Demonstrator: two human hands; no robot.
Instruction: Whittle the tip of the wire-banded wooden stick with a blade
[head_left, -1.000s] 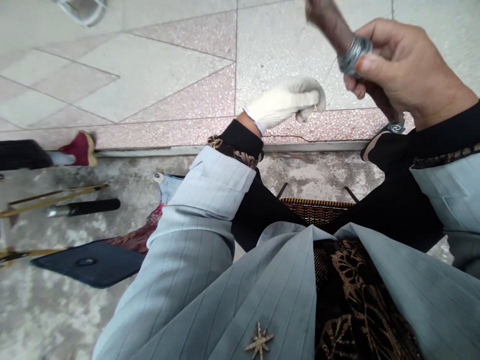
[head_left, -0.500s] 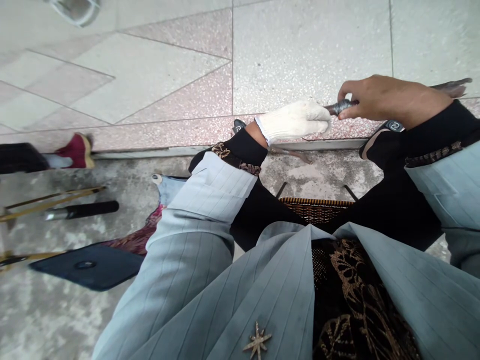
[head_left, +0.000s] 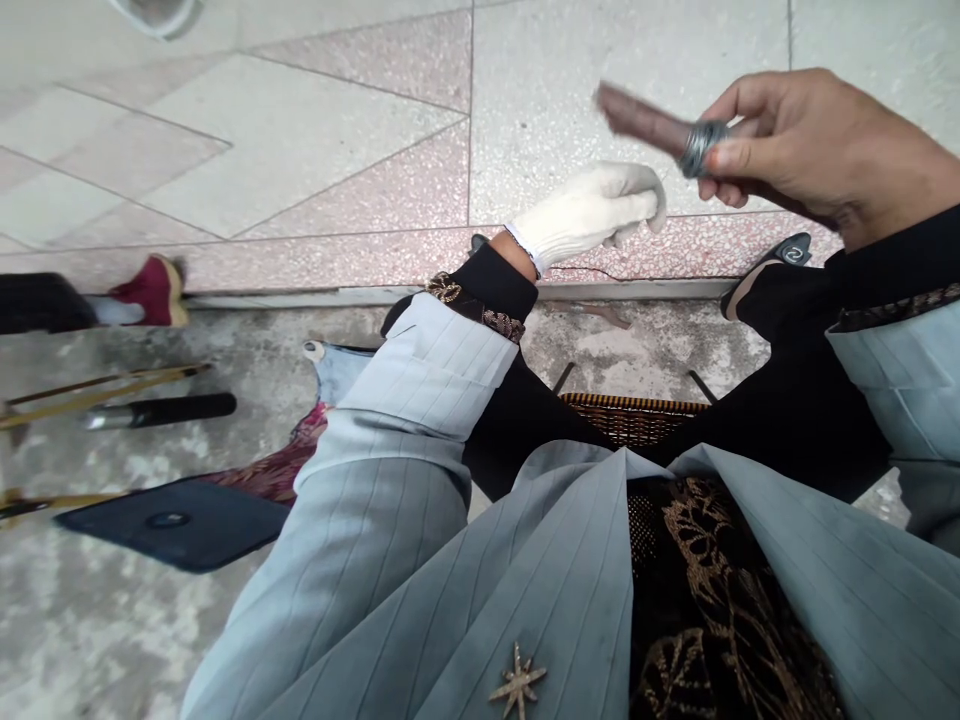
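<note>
My right hand [head_left: 802, 150], bare, is closed around a brown stick [head_left: 649, 122] with silver wire [head_left: 703, 148] wound about it. My thumb presses against the wire band. The stick's free end points up and left, slightly blurred; its other end is hidden behind my hand. My left hand [head_left: 592, 212] wears a white knitted glove and is held low over the pink strip of floor, apart from the stick. Its fingers are curled in, and whatever they may hold is hidden. A thin dark line [head_left: 592, 270] runs along the floor just below the glove.
A raised tile ledge [head_left: 360, 268] borders rough concrete. On the concrete lie a black-handled tool [head_left: 180, 410] and a brown piece [head_left: 604, 316]. A wicker seat [head_left: 637, 420] shows between my legs. At left are another person's red shoe [head_left: 154, 290] and a dark blue fabric item [head_left: 172, 525].
The stick's left end has come out of my gloved left hand. My right hand has lifted and tilted the stick upward, while the left hand stays nearly in place.
</note>
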